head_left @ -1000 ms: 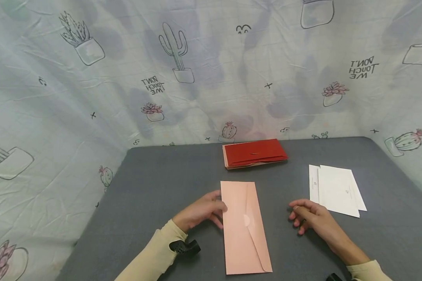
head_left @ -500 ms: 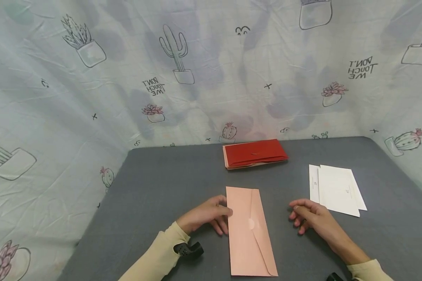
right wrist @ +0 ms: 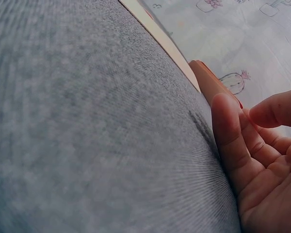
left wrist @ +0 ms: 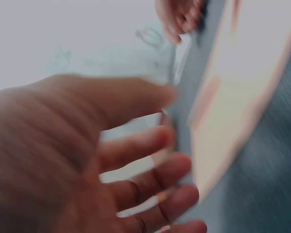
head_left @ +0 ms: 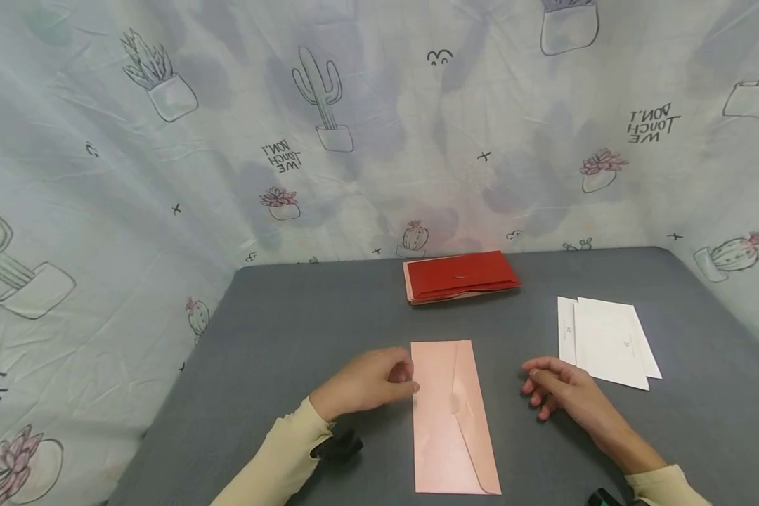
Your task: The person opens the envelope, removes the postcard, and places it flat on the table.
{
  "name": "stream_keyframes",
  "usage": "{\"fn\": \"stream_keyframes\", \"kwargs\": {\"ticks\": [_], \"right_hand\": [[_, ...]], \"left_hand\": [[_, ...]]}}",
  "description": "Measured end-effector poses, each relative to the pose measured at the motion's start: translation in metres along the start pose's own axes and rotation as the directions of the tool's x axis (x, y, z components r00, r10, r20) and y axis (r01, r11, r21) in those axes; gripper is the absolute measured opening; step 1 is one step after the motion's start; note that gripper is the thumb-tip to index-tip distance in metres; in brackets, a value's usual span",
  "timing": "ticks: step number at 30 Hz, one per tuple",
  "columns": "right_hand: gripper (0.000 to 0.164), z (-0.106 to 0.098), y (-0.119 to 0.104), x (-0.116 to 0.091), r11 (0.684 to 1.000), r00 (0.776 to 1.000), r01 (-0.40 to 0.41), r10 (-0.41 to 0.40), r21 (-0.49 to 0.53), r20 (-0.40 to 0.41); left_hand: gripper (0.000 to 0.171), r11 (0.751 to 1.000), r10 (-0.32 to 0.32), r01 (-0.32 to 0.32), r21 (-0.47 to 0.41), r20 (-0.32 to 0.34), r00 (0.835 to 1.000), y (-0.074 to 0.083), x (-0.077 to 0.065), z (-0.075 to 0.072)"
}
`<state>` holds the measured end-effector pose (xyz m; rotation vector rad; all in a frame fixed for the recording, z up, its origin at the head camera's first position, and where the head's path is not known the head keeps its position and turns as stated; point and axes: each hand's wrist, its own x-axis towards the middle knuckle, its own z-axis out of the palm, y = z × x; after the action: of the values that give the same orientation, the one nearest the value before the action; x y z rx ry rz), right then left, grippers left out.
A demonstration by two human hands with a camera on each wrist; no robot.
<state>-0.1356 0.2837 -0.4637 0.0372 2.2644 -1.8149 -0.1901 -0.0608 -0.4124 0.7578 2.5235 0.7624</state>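
Observation:
A pink envelope [head_left: 439,422] lies on the table in front of me, long side pointing away, its flap seam and pale round seal facing up. Beside its left edge hovers my left hand [head_left: 370,379], fingers loosely bent with nothing between them. The left wrist view shows a gap between those fingertips [left wrist: 186,196] and the envelope. To the right, my right hand [head_left: 563,390] rests on the table, loosely curled and holding nothing. White cards [head_left: 610,344] lie just beyond it.
A stack of red and pink envelopes [head_left: 462,275] sits at the back middle of the grey table [head_left: 303,316]. A cloth printed with cacti [head_left: 379,140] hangs behind the table and along its sides.
The envelope has shifted a little right and toward me. My left hand, earlier holding its left edge, has let go and lifted. My right hand has stayed in place.

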Motion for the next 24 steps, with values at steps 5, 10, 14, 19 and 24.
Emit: {"fn": "stream_keyframes", "kwargs": {"ticks": [5,10,14,19,24], "right_hand": [[0.039,0.001,-0.001,0.000,1.000,1.000,0.006,-0.006,0.005,0.002],[0.038,0.001,0.000,0.001,1.000,1.000,0.021,-0.021,0.023,0.005],[0.038,0.000,0.001,0.000,0.999,0.999,0.036,-0.036,0.031,0.010],[0.040,-0.002,0.001,-0.003,0.999,0.999,0.037,-0.037,0.019,0.030],[0.043,-0.004,0.001,-0.003,0.999,0.995,0.044,-0.043,-0.010,0.085]], "left_hand": [[0.043,0.921,0.181,-0.213,0.326,0.128,0.975,0.019,-0.013,0.009],[0.065,0.846,0.223,-0.321,0.426,0.265,0.938,0.023,-0.015,0.025],[0.065,0.846,0.219,-0.323,0.425,0.275,0.936,0.022,-0.015,0.032],[0.064,0.837,0.244,-0.340,0.429,0.264,0.933,0.021,-0.017,0.036],[0.065,0.820,0.254,-0.349,0.454,0.259,0.932,0.020,-0.016,0.035]]}}
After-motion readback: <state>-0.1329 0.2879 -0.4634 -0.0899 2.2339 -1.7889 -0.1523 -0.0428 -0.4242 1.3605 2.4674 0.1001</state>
